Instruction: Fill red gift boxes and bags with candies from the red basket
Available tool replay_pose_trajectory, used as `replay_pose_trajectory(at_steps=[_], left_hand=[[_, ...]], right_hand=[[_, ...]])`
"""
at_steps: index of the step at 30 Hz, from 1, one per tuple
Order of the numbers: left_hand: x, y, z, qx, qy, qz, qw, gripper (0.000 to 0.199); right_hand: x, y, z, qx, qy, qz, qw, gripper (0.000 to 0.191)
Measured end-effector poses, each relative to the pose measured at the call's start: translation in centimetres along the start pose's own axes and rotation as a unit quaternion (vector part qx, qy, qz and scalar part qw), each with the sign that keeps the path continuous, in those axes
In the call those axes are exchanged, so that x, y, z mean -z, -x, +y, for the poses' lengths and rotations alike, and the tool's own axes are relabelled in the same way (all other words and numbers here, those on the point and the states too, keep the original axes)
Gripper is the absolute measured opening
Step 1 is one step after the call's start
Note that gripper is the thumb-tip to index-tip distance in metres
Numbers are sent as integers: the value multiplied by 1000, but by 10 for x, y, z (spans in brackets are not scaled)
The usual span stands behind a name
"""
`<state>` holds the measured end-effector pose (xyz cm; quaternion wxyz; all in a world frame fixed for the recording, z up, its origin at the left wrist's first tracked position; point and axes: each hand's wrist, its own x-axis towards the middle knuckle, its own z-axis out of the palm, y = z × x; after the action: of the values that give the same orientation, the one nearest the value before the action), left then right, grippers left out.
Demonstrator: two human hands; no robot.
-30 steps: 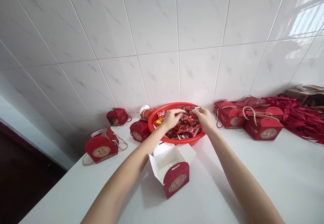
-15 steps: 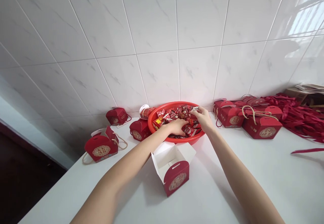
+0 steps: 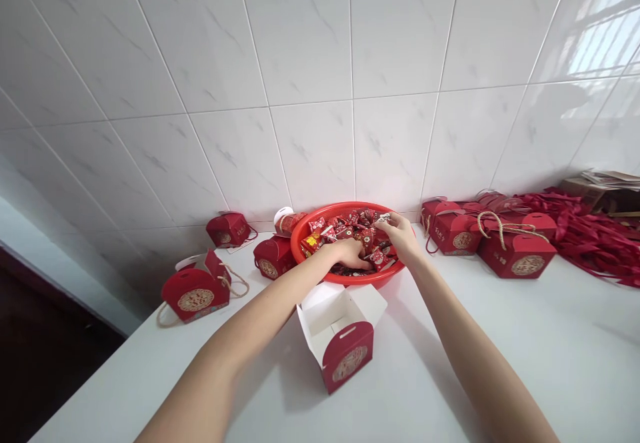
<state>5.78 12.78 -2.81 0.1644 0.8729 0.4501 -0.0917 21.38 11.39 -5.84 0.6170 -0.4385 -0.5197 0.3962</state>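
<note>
A red plastic basket (image 3: 299, 249) full of wrapped candies (image 3: 345, 231) stands against the wall. My left hand (image 3: 351, 253) reaches down among the candies, thumb and fingers apart; its fingertips are partly hidden. At the basket's right rim, my right hand (image 3: 400, 233) pinches a candy in a white wrapper with dark print (image 3: 384, 218). In front of the basket stands an open red gift box (image 3: 350, 356), white inside, its flaps spread. Nothing shows inside it from here.
Red gift boxes with rope handles stand at the left (image 3: 197, 293) and right (image 3: 517, 253). Smaller red boxes (image 3: 274, 256) sit beside the basket. A heap of dark red ribbons (image 3: 590, 236) lies at the far right, near a cardboard box (image 3: 585, 193). A tiled wall backs the white table.
My left hand has sunk a little deeper among the candies, its fingers bending down. The right hand stays near the rim with its candy. The view has shifted slightly.
</note>
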Motion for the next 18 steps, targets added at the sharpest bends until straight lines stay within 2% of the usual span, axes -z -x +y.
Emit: replay_pose_trajectory(at_steps=[5, 10, 16, 18], left_hand=[[1, 1, -1, -12, 49, -37, 998, 27], [-1, 0, -1, -31, 96, -43, 994, 20], [-3, 2, 0, -34, 136, -77, 987, 39], [-2, 5, -1, -30, 155, -80, 984, 37]], right_hand=[[0, 2, -2, 6, 16, -2, 1000, 30], [-2, 5, -6, 4, 20, -2, 1000, 27], [-3, 9, -14, -15, 14, -3, 1000, 24], [-3, 10, -16, -19, 15, -3, 1000, 23]])
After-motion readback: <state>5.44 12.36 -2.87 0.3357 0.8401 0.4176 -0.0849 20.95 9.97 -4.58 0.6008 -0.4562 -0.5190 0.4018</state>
